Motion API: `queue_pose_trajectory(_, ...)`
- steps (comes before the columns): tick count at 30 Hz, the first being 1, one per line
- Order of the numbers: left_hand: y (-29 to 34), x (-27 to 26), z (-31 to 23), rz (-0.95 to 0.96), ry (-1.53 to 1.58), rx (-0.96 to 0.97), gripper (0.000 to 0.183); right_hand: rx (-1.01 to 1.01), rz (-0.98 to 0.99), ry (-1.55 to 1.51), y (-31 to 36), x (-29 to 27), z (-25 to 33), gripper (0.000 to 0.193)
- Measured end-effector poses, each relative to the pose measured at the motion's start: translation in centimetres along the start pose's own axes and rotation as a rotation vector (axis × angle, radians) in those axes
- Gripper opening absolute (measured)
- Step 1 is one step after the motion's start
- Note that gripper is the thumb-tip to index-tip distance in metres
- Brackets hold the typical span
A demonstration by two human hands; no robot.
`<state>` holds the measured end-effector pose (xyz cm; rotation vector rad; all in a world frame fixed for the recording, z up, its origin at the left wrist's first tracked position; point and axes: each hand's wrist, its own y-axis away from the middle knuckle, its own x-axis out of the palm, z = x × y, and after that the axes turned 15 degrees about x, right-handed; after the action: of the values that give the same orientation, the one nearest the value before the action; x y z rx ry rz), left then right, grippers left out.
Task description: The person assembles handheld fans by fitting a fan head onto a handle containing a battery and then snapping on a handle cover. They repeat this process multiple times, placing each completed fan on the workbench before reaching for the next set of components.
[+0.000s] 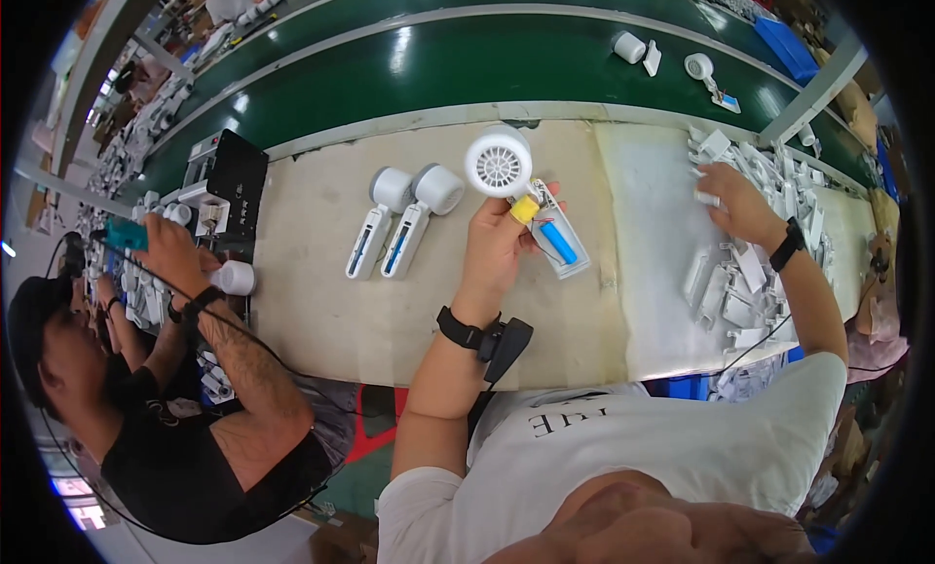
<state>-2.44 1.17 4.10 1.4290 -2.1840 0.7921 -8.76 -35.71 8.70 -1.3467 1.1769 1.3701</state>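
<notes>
Left hand (pixel 495 244) has its fingers wrapped round a white handheld fan (pixel 521 196) with a blue cell showing, held over the bench middle. Right hand (pixel 735 202) is out right, fingers pinching a small white part (pixel 708 200) above the pile of white plastic pieces (pixel 750 272).

Two fan units (pixel 399 218) left of held fan (pixel 516 199); parts pile (pixel 755 223) right; conveyor belt (pixel 467 62) behind.
</notes>
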Motion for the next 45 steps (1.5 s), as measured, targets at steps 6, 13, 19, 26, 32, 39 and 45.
queue_pose_trajectory(6,-0.3,-0.1,0.3,-0.050,0.016,0.071,0.031,0.424,0.045,-1.635,-3.9,-0.4,7.8,0.050)
queue_pose_trajectory(13,-0.3,0.2,0.8,-0.144,0.027,0.144,0.036,0.313,0.434,-2.114,-6.9,-0.2,15.3,0.045)
queue_pose_trajectory(19,-0.5,-0.1,1.2,-0.222,0.017,0.217,0.035,0.005,0.158,-1.383,-7.1,-0.7,17.4,0.053)
queue_pose_trajectory(26,-0.3,-0.2,1.6,-0.229,-0.024,0.223,0.033,-0.156,0.029,-0.866,-5.6,-2.3,20.1,0.071)
queue_pose_trajectory(32,0.1,0.2,2.1,-0.228,-0.014,0.199,0.030,-0.019,-0.415,-0.604,-6.8,-1.2,20.0,0.068)
queue_pose_trajectory(39,1.0,1.7,2.6,-0.251,0.020,0.232,0.029,0.020,-0.437,-0.648,-7.4,-0.6,20.9,0.070)
queue_pose_trajectory(45,1.1,0.9,3.1,-0.284,-0.258,0.309,0.029,0.063,-0.500,-0.615,-8.6,1.1,22.1,0.072)
